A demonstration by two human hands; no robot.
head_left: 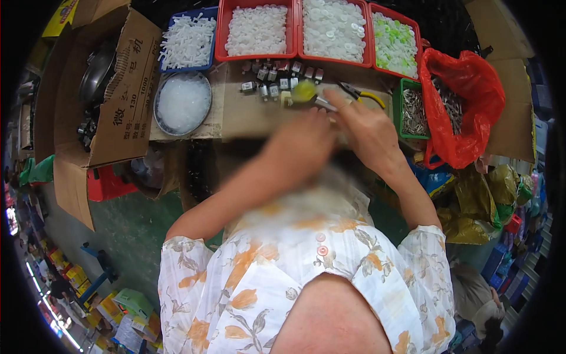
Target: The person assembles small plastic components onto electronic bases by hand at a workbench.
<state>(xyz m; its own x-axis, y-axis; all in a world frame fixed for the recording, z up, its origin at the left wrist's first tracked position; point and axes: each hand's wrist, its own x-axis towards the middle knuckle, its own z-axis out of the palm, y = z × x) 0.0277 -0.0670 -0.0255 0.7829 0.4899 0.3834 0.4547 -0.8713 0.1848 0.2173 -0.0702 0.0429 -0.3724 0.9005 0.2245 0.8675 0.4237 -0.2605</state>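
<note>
Both my hands meet over the near edge of the cardboard-covered worktop. My right hand [371, 127] is closed, its index finger and thumb at a small silver piece [325, 104]. By its far end is a blurred yellow-green round part [304, 91]; whether they are joined I cannot tell. My left hand [303, 138] is smeared by motion, its fingers bunched beside the right fingertips; what they grip is hidden. Just beyond lie several small silver motors [273, 89] with white or dark ends. Yellow-handled pliers [372, 98] lie behind my right hand.
Along the back stand a blue tray [161, 66] and red trays [221, 55] of small plastic parts. A round dish [209, 117] sits left, near a cardboard box [121, 112]. Right are a green tray [403, 131] of metal pieces and a red plastic bag [480, 112].
</note>
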